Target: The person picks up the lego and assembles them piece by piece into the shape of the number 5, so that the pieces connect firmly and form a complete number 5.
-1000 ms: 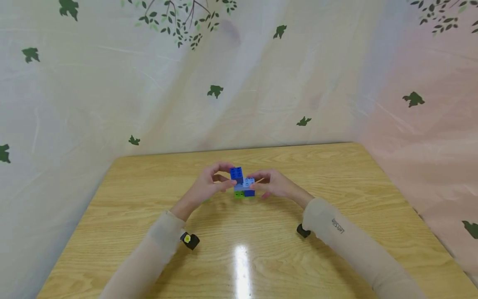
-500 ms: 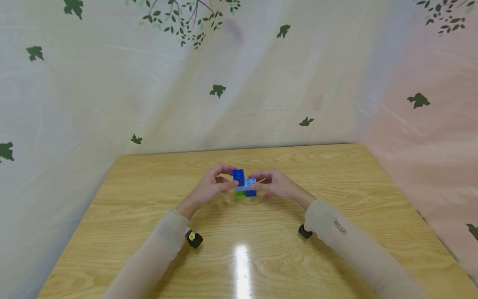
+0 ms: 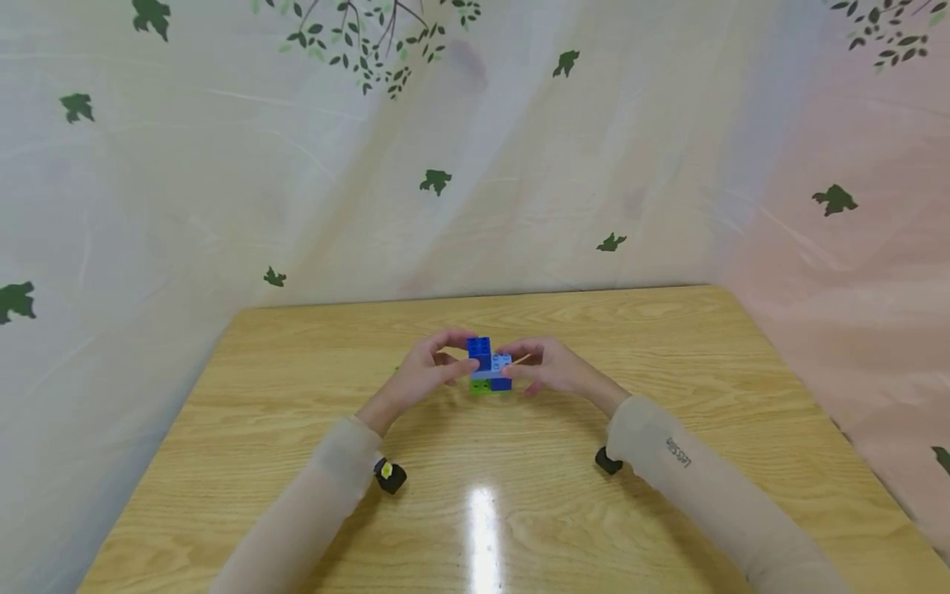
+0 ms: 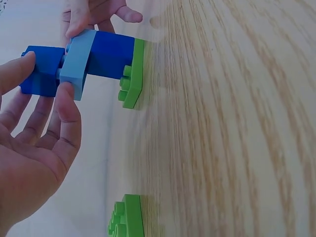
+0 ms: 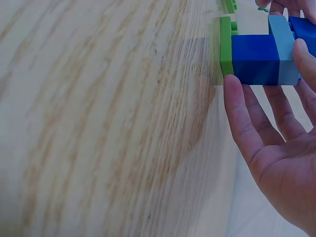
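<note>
A small stack rises from the table: a green studded plate (image 5: 226,47) at the bottom, a dark blue brick (image 5: 256,59) on it, and a light blue brick (image 4: 78,64) across that. My left hand (image 3: 421,373) pinches another dark blue brick (image 4: 42,71) over the left part of the light blue one. In the left wrist view, studs show in a narrow gap between these two. My right hand (image 3: 551,367) holds the stack from the right, thumb at the light blue brick. Its outermost finger touches near the green plate's edge in the right wrist view.
A second green studded plate (image 4: 129,217) lies on the wooden table (image 3: 482,462) left of the stack, mostly hidden behind the left hand in the head view. Behind the table hangs a pale leaf-patterned cloth (image 3: 334,206).
My left hand has shifted slightly right with the upper dark blue brick, which now stands straighter over the light blue one. My right hand keeps its hold on the stack.
</note>
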Demonstrator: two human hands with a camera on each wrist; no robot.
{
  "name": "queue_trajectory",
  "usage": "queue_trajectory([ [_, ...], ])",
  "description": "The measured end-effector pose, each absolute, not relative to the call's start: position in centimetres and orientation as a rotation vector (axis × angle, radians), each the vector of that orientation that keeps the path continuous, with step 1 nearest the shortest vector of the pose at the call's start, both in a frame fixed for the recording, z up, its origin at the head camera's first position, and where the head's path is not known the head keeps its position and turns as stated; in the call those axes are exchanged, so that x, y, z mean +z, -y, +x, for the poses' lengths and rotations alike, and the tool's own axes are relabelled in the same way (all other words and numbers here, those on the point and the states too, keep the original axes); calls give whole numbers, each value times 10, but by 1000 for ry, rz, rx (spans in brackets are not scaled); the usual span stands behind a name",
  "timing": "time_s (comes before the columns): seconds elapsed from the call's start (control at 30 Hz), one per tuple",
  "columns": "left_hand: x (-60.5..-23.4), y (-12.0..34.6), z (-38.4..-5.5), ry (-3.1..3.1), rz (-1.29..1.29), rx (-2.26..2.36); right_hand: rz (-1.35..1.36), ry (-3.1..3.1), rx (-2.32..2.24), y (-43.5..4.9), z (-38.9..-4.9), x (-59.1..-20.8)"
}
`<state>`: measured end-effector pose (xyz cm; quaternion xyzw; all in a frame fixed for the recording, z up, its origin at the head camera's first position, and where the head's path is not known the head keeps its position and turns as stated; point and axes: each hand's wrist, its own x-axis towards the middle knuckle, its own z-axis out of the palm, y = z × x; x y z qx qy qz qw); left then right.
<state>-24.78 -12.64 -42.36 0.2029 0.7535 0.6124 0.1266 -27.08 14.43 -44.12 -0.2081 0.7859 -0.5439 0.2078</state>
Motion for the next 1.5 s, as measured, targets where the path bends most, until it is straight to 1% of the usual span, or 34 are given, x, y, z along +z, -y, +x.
queue_trajectory([
  [0.23, -426, 126, -248, -2220, 613, 1758, -597, -2185, -1515, -145, -271, -443],
  [0.67, -433, 120, -249, -2389, 822, 1679, -615, -2188, -1522, -147, -270, -443],
  [1.0, -433, 121, -248, -2316, 768, 1640, -594, -2190, -1524, -147, -270, -443],
  [1.23, -433, 120, -249, -2171, 801, 1690, -598, -2196, -1518, -147, -269, -441],
  [1.5, -433, 121, -248, -2227, 811, 1660, -601, -2194, -1516, -146, -268, -440],
])
